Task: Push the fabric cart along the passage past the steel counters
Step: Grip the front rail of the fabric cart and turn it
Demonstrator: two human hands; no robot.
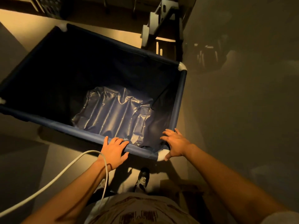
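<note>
A dark blue fabric cart (179, 97) with white corner joints fills the middle of the view, seen from above. A crumpled shiny plastic sheet (113, 113) lies on its bottom. My left hand (114, 151) grips the near rim, fingers curled over the bar. My right hand (175, 143) holds the near right corner, thumb on the white joint. A steel counter (242, 94) runs along the cart's right side, close to its rim.
A white cable (53, 180) loops over my left forearm and trails to the lower left. A metal frame or ladder-like rack (155, 21) stands ahead beyond the cart. Pale floor (24, 29) shows ahead left. A grey counter surface (16, 159) lies at the left.
</note>
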